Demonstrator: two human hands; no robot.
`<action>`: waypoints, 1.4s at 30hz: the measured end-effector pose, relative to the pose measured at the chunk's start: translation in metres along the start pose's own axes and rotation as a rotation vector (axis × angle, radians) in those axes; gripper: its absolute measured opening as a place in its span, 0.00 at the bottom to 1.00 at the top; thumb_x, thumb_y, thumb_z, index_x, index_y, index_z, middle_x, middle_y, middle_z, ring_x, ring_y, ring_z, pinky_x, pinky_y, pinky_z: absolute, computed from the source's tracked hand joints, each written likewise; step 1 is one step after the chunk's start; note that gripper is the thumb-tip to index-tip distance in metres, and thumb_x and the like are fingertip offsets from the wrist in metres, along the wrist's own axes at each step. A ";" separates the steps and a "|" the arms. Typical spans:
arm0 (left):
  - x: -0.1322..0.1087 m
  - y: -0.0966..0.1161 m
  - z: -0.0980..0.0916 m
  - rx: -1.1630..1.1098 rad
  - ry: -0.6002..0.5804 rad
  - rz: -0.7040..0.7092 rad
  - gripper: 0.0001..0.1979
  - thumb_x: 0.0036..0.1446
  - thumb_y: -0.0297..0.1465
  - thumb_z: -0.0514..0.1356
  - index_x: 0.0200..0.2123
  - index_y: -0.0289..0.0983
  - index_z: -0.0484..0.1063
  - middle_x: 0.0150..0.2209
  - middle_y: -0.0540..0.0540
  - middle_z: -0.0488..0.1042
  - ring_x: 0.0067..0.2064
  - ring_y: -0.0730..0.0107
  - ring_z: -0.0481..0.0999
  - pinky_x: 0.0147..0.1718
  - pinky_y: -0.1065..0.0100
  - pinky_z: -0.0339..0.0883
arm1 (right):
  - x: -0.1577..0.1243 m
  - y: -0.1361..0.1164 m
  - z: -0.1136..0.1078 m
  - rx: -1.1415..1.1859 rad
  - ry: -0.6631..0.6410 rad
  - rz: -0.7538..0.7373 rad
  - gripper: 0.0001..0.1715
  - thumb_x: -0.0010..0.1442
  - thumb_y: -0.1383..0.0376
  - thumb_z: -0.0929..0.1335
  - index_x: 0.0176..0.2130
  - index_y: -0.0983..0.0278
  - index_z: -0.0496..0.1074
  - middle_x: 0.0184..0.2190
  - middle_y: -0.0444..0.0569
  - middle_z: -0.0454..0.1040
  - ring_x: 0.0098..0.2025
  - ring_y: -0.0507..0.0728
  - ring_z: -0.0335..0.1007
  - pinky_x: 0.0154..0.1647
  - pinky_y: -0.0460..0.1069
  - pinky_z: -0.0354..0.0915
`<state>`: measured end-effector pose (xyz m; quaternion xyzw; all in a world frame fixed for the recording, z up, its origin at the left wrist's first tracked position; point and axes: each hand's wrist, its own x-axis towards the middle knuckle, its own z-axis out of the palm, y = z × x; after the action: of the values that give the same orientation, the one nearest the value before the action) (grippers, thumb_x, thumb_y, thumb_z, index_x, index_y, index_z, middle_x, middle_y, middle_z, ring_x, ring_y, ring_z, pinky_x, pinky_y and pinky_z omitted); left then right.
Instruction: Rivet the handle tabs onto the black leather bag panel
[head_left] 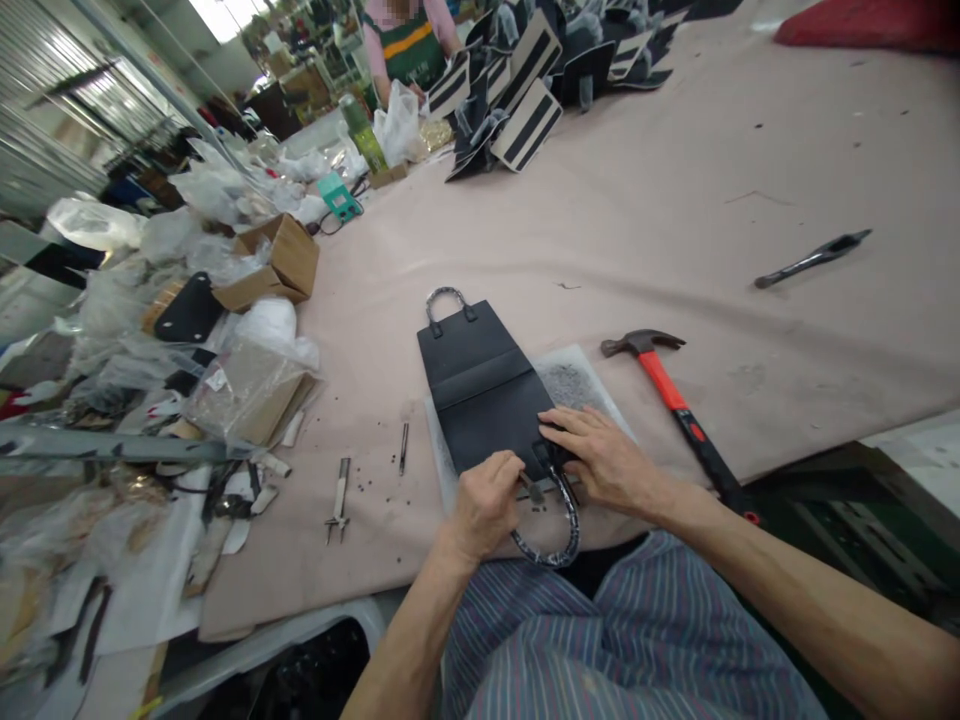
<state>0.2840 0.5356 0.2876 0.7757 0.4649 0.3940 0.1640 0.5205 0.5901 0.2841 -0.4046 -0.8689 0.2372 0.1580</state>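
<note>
A flat black handbag panel (487,385) lies in front of me, with a fold across its middle. One plastic-wrapped handle (447,293) curves from its far end, and another wrapped handle (576,535) loops toward my lap. Under the panel rests a pale, worn slab (581,380). At the near edge, left of the handle's base, my left hand (487,500) is closed; whatever its fingers pinch is hidden. My right hand (600,455) lies with fingers stretched over the panel's right corner, beside the handle's base.
A claw hammer (675,405) lies to the right, pliers (814,258) farther off. Left are calipers (341,500), a small metal rod (404,448) and tiny dark bits. Plastic bags and a cardboard box (289,260) crowd the left side. Black bag parts (525,100) and a person (412,45) are beyond.
</note>
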 end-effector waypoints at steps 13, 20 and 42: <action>-0.011 -0.004 0.003 -0.204 0.283 -0.364 0.06 0.66 0.30 0.60 0.43 0.37 0.76 0.40 0.43 0.84 0.42 0.64 0.85 0.43 0.64 0.81 | 0.000 0.000 -0.002 0.009 -0.001 -0.008 0.37 0.56 0.75 0.65 0.64 0.62 0.67 0.69 0.54 0.63 0.71 0.69 0.56 0.70 0.74 0.55; -0.012 -0.007 -0.002 -0.284 0.277 -0.469 0.05 0.62 0.30 0.65 0.41 0.37 0.79 0.39 0.45 0.85 0.43 0.63 0.85 0.48 0.62 0.79 | -0.001 0.001 0.000 0.022 0.012 -0.012 0.37 0.57 0.75 0.65 0.65 0.63 0.66 0.69 0.55 0.63 0.71 0.69 0.56 0.70 0.75 0.54; -0.008 -0.003 0.007 -0.184 0.223 -0.231 0.07 0.62 0.26 0.65 0.44 0.38 0.77 0.43 0.44 0.85 0.45 0.63 0.85 0.49 0.61 0.81 | -0.002 0.002 0.001 0.054 0.017 -0.005 0.36 0.58 0.75 0.65 0.64 0.62 0.67 0.69 0.55 0.63 0.71 0.69 0.55 0.70 0.74 0.53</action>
<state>0.2862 0.5313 0.2777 0.6504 0.5283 0.4969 0.2258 0.5222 0.5896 0.2826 -0.4003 -0.8618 0.2565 0.1770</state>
